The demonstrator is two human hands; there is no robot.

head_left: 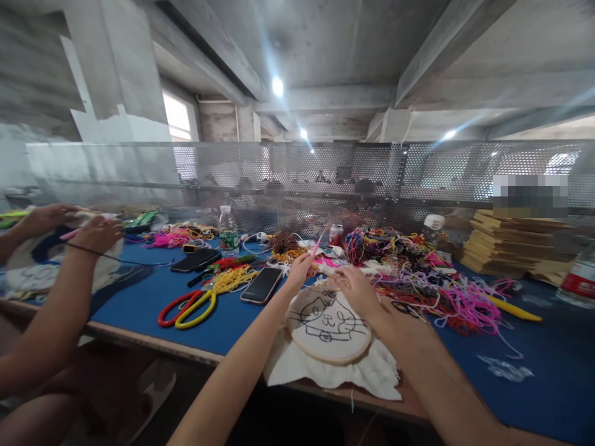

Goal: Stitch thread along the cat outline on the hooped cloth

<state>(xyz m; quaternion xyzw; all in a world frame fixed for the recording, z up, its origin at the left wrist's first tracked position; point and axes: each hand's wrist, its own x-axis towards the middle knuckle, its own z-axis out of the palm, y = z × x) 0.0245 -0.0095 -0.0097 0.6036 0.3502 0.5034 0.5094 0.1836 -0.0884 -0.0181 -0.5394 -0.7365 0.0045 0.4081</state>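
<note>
Blue table (134, 296), cloth (297, 367) at its near edge

Heaps of yarn (376, 243) lie beyond the cloth, which carries a black line drawing (326, 321) inside a round hoop (332, 361). By the hoop's far side, the right hand (355, 290) is half open; whether it pinches anything, I cannot tell. The left hand (302, 271) is closed around a pink tool (317, 247), which points upward.

At three o'clock, a clear, red-labelled plastic bottle (579, 282) is cut off. The right hand (359, 288) hides some round wooden hoop (332, 362).
</note>
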